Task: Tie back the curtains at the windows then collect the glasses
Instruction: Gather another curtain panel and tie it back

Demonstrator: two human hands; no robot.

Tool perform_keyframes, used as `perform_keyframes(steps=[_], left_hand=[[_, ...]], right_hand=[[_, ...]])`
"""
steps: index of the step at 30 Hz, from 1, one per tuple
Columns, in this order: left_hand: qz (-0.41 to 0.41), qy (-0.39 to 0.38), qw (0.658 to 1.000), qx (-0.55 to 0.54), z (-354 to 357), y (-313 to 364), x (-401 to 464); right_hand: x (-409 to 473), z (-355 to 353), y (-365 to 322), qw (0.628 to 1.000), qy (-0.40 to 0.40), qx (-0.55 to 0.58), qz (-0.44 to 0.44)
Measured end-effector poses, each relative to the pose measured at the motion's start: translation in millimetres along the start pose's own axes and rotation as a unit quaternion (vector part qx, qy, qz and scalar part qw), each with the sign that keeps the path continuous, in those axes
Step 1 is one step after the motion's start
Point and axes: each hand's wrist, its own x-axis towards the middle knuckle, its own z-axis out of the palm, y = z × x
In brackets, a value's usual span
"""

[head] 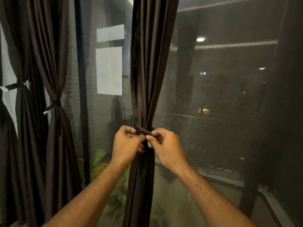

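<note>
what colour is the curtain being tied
Dark brown with a satin sheen, curtain, seen in the head view.

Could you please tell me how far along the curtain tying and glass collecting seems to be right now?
Two curtains on the left, the far-left curtain and the one beside it, already look cinched with ties. The middle curtain is in hand: the left hand and right hand are both gripping its tie-back band around the gathered fabric, not yet fastened. No glasses are in view, so collecting them appears still to come.
</note>
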Motion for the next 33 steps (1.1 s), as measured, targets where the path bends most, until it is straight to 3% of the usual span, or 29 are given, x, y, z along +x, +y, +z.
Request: perform_keyframes(steps=[2, 9, 14, 18, 23, 27, 33], left_hand=[[-0.033, -0.006, 0.996, -0.082, -3.9, 1.9, -3.4], [-0.054, -0.067, 0.995, -0.055, -6.3, 5.7, -0.3], [-0.106, -0.127, 0.982, -0.091, -8.6, 8.4, 3.1], [-0.136, -0.153, 0.972, -0.120, -4.2, 13.6, 3.7], [-0.071, -0.199, 0.977, -0.039, -7.9, 4.4, 9.7], [0.021, -0.138, 0.990, 0.035, -3.2, -0.3, 11.0], [0.008, -0.163, 0.987, -0.008, -8.2, -4.9, 8.0]], right_hand=[[-0.2, 2.7, 0.0, 0.999, 0.018, -0.034, -0.004], [-3.8, 5.6, 0.9, 0.999, 0.001, -0.030, -0.010], [2.3, -0.6, 10.6, 0.997, 0.036, 0.039, 0.059], [10.3, -5.8, 14.5, 0.996, -0.006, 0.035, 0.078], [11.4, -12.1, -1.8, 0.981, -0.075, 0.119, 0.137], [8.5, -17.5, -10.1, 0.974, -0.136, 0.129, 0.131], [10.9, -13.7, -3.2, 0.913, -0.133, 0.292, 0.250]])
